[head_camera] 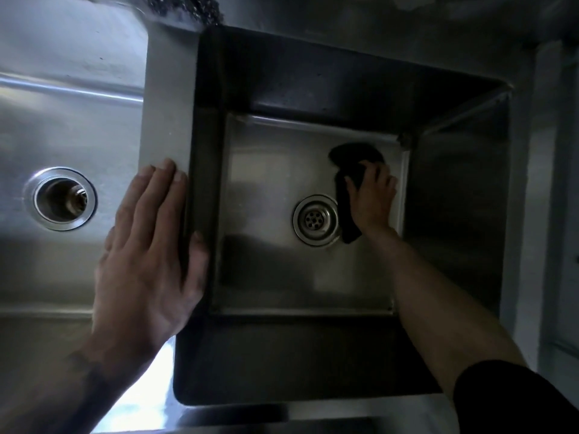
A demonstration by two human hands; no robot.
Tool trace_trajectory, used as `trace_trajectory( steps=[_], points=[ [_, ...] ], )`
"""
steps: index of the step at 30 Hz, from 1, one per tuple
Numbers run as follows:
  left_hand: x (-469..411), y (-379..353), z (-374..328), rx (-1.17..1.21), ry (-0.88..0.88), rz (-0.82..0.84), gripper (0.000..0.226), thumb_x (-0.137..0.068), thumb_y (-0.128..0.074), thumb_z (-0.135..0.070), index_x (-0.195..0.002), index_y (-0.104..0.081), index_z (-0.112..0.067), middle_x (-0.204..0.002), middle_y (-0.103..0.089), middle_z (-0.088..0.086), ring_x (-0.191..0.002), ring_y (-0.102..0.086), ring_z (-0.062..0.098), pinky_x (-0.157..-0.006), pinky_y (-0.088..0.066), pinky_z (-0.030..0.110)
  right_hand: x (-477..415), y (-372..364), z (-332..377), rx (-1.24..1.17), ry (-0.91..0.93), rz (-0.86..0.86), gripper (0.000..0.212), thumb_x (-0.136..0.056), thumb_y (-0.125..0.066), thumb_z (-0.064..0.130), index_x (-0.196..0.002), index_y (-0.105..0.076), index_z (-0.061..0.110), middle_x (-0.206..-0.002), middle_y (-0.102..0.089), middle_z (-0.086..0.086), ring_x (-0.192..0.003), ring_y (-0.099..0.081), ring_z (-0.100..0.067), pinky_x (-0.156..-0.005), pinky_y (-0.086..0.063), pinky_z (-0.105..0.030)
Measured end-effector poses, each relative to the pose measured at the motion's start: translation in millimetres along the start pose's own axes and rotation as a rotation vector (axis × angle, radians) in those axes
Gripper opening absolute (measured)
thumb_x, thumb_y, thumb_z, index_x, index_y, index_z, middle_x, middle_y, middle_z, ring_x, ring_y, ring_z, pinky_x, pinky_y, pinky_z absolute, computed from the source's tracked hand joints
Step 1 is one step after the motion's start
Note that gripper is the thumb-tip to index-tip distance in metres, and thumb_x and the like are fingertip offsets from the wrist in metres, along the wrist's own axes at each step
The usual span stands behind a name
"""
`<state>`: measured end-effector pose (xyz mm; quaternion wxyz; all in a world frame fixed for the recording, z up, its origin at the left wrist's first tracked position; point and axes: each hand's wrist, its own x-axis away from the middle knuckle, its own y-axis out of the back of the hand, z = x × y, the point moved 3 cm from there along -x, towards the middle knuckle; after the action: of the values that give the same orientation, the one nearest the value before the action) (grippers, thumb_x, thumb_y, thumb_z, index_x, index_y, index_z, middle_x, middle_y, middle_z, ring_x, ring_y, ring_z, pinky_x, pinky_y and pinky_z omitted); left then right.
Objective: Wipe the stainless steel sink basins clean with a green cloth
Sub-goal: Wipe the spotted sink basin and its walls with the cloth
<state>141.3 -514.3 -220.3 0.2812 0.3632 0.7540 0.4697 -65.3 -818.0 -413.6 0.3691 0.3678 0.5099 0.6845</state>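
Observation:
Two stainless steel basins fill the view. Deep inside the right basin point(269, 158), my right hand point(372, 198) presses a dark-looking cloth point(351, 158) against the floor near the far right corner, just right of the round drain point(315, 220). The cloth runs from the corner down past the drain; its colour reads almost black in the dim light. My left hand point(147, 261) lies flat, fingers spread, on the steel divider point(166, 98) between the basins, thumb over the right basin's edge. The left basin point(62, 120) has its own open drain point(61, 198).
A dark scouring pad or mesh point(185, 7) sits on the rim behind the divider. The front steel rim point(282, 415) runs along the bottom of the view. A pale wall or cabinet side point(551, 214) stands right of the sink.

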Motion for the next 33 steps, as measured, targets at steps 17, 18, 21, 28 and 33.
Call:
trace_trajectory(
  steps=[17,18,21,28,33],
  points=[
    [0.0,0.5,-0.3,-0.001,-0.009,-0.011,0.058,-0.103,-0.050,-0.019,-0.155,-0.042,0.006,-0.166,-0.037,0.022,-0.158,-0.028,0.037,-0.131,-0.025,0.047,-13.5,-16.2,76.3,-0.018,-0.155,-0.124,0.052,-0.097,-0.051,0.049,-0.136,-0.059,0.016,-0.141,-0.053,-0.020,-0.115,-0.052,-0.044,-0.096,-0.041,-0.048],
    [0.3,0.4,-0.1,-0.005,-0.007,-0.010,0.058,-0.103,-0.050,-0.019,-0.155,-0.042,0.005,-0.166,-0.037,0.021,-0.158,-0.028,0.036,-0.131,-0.025,0.046,-8.4,-19.5,91.0,-0.021,-0.032,-0.089,0.052,-0.096,-0.051,0.050,-0.135,-0.060,0.017,-0.140,-0.053,-0.019,-0.114,-0.052,-0.043,-0.095,-0.041,-0.048],
    [0.9,0.2,1.0,-0.009,0.004,-0.006,0.059,-0.103,-0.049,-0.021,-0.156,-0.041,0.004,-0.167,-0.036,0.020,-0.159,-0.028,0.036,-0.131,-0.025,0.046,20.8,-27.4,120.1,-0.011,0.447,0.091,0.046,-0.094,-0.058,0.045,-0.134,-0.059,0.022,-0.141,-0.052,-0.013,-0.114,-0.049,-0.039,-0.095,-0.043,-0.048],
    [1.0,-0.2,-0.5,-0.020,-0.003,-0.013,0.059,-0.104,-0.048,-0.022,-0.157,-0.040,0.004,-0.167,-0.036,0.020,-0.159,-0.028,0.036,-0.132,-0.022,0.042,5.2,-9.1,48.0,-0.020,0.157,0.080,0.045,-0.099,-0.056,0.043,-0.140,-0.052,0.025,-0.149,-0.044,-0.013,-0.122,-0.045,-0.040,-0.098,-0.040,-0.048],
    [1.2,-0.4,0.1,-0.011,-0.002,-0.014,0.059,-0.103,-0.048,-0.021,-0.156,-0.040,0.004,-0.166,-0.036,0.021,-0.158,-0.028,0.038,-0.131,-0.024,0.047,50.1,4.5,9.4,0.001,-0.181,0.106,0.057,-0.101,-0.051,0.051,-0.148,-0.042,0.019,-0.154,-0.033,-0.018,-0.129,-0.039,-0.043,-0.099,-0.043,-0.057]
  ],
)
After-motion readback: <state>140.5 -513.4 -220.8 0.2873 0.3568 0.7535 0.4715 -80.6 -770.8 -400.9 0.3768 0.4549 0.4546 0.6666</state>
